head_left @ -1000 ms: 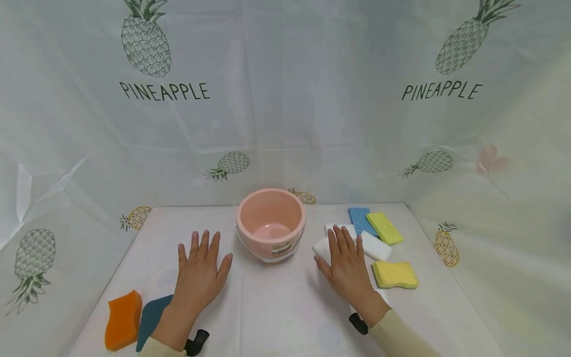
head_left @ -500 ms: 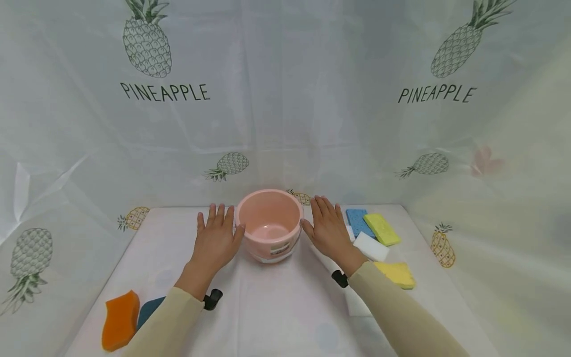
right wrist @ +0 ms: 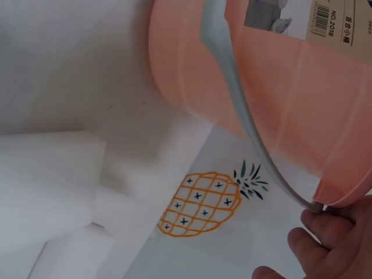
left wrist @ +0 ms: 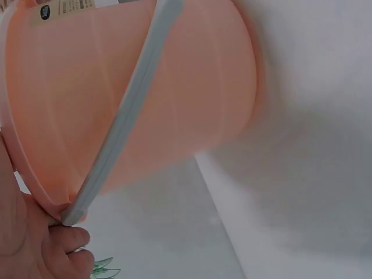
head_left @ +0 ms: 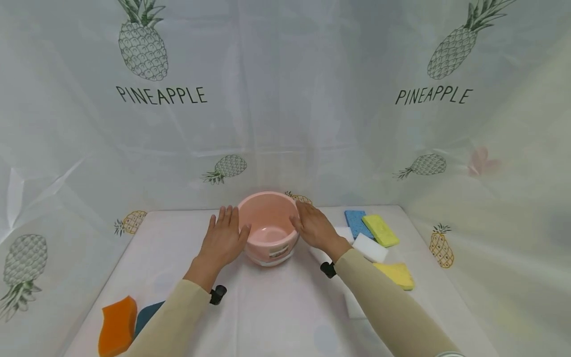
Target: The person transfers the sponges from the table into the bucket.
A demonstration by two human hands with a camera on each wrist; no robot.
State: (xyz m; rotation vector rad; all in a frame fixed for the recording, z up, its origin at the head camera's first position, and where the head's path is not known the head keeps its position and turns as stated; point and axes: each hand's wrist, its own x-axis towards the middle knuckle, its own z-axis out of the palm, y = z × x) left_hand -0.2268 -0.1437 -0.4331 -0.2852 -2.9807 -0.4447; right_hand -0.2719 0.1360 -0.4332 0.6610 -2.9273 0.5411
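Note:
A pink bucket (head_left: 267, 218) with a pale grey handle (left wrist: 119, 125) stands on the white-covered table, near its back edge. At the left side of its rim is my left hand (head_left: 223, 240), the thumb over the edge and the fingers on the outside. On the opposite side my right hand (head_left: 316, 228) holds the rim in the same way, thumb inward. Both wrist views show fingers bent beneath the rim beside the handle's pivots. A paper label (right wrist: 328, 26) is stuck on the bucket's wall.
To the right lie a blue sponge (head_left: 356, 222), a lime sponge (head_left: 380, 230), several white sponges (head_left: 371, 247) and a yellow sponge (head_left: 397, 273), partly under the right sleeve. An orange sponge (head_left: 117, 325) and a dark blue sponge (head_left: 147, 316) lie front left. A pineapple-print curtain (head_left: 285, 99) hangs behind.
Both hands have moved forward and inward from above the table to the bucket's sides, and now grip its rim. The bucket stands in about the same place.

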